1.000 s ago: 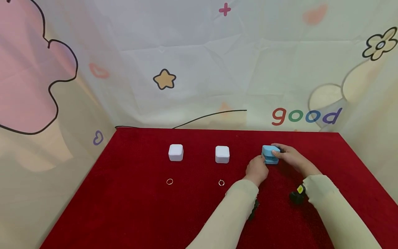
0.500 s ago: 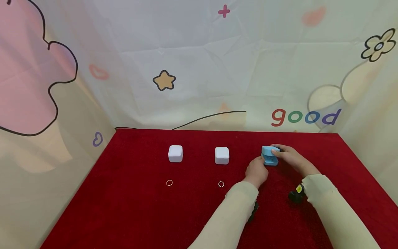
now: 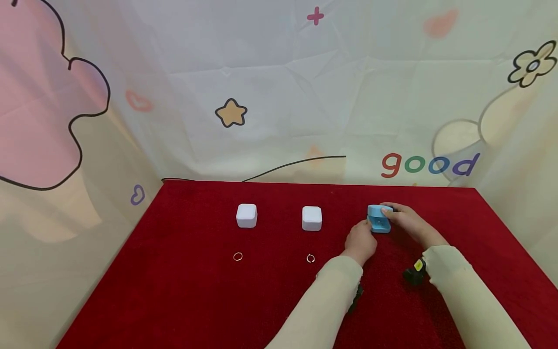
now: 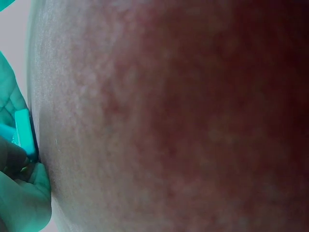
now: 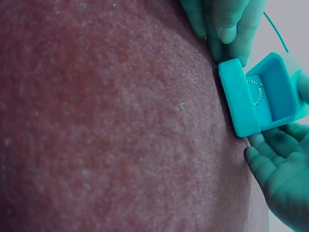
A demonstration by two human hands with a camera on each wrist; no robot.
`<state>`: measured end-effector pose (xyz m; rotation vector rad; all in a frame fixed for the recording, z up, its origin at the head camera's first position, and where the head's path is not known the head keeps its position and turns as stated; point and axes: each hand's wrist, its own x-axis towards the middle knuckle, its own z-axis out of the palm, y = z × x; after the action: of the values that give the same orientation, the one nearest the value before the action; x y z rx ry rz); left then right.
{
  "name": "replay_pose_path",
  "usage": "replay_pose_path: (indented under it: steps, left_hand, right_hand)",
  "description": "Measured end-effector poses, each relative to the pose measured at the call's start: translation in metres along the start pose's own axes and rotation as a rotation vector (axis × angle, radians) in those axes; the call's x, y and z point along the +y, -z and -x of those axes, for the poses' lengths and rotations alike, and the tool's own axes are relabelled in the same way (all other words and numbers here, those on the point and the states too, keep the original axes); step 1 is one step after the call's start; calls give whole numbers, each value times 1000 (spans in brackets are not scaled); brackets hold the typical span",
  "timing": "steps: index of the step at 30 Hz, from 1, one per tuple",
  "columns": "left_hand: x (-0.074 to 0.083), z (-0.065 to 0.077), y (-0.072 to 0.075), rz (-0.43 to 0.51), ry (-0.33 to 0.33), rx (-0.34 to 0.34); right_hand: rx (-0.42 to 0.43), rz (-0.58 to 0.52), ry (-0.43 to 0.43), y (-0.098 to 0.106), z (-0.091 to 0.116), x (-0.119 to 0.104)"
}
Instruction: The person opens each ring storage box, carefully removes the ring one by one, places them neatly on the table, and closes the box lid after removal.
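Note:
A light-blue ring box (image 3: 379, 225) stands on the red cloth at the right, its lid tilted up. My right hand (image 3: 411, 224) pinches the lid from the right, thumb on its front. My left hand (image 3: 361, 242) holds the base at its left side with curled fingers. In the right wrist view, a beaded-looking ring (image 5: 258, 92) shows inside the box. The left wrist view catches only a sliver of the box (image 4: 25, 133) between the hands. To the left, a white box (image 3: 311, 218) and another white box (image 3: 246, 215) stand with lids down.
In front of the white boxes lie a ring with a small gap (image 3: 310, 258) and a thin closed ring (image 3: 237, 256). Red cloth (image 3: 183, 291) covers the table. A printed curtain (image 3: 279, 97) hangs behind its far edge.
The blue box's lid has risen from a narrow gap to a wider opening, so its inside now shows. Both hands have stayed at the box. The white boxes and loose rings have not moved.

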<state>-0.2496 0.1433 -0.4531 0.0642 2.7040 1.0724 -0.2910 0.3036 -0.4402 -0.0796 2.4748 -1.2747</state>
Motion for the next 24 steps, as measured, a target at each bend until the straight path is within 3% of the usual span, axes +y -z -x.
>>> replay_pose_path:
  steps: [24]
  left_hand:
    - [-6, -4, -4, -2, -33, -6]
  right_hand:
    - [-25, -79, 2, 1, -3, -2]
